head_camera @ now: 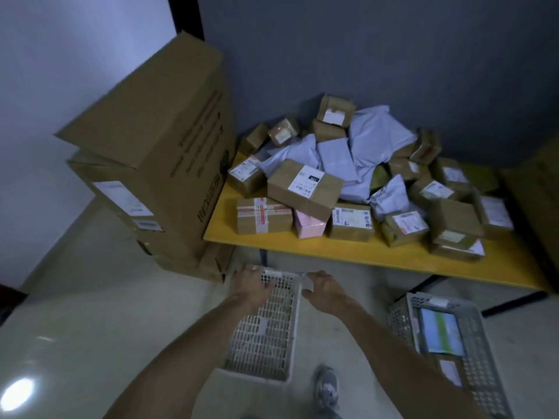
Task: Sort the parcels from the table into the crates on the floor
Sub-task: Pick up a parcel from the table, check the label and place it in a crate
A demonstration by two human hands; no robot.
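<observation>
A heap of brown cardboard parcels [305, 189] and pale plastic mailer bags [335, 157] covers the yellow table [348, 252]. A pink box [308, 226] stands near its front edge. On the floor below lies an empty white mesh crate [263, 331]. My left hand [252, 284] grips its far rim at the left. My right hand [322, 287] curls round its far right corner. A second grey mesh crate [481, 367] at the right holds a flat parcel with a green and white label [441, 331].
Tall stacked cardboard cartons [157, 152] stand on the floor against the table's left end. A dark wall runs behind the table. My shoe [328, 388] is just right of the white crate. More brown cardboard shows at the far right edge [541, 189].
</observation>
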